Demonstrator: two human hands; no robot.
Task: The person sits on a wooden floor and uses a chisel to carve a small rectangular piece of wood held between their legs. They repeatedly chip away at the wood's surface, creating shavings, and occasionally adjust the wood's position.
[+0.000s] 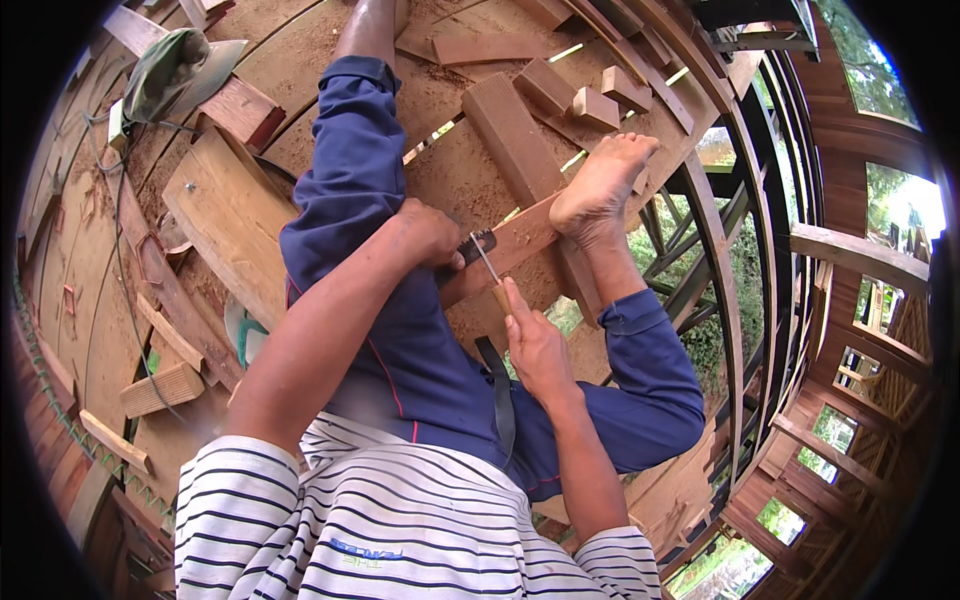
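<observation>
While the person sits on the sawdust-strewn wooden plank floor (300, 80), the left hand (432, 232) is closed around a dark metal tool (478, 243) pressed to a long reddish-brown wooden strip (515, 240). Closed likewise, the right hand (530, 340) grips a pale wooden-handled chisel (492, 280) whose blade meets the strip. A bare foot (600, 185) pins the strip's far end; short wooden blocks (595, 100) lie beyond.

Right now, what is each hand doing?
Left hand: closed, pressing on the wooden strip.
Right hand: closed around the chisel handle.
</observation>
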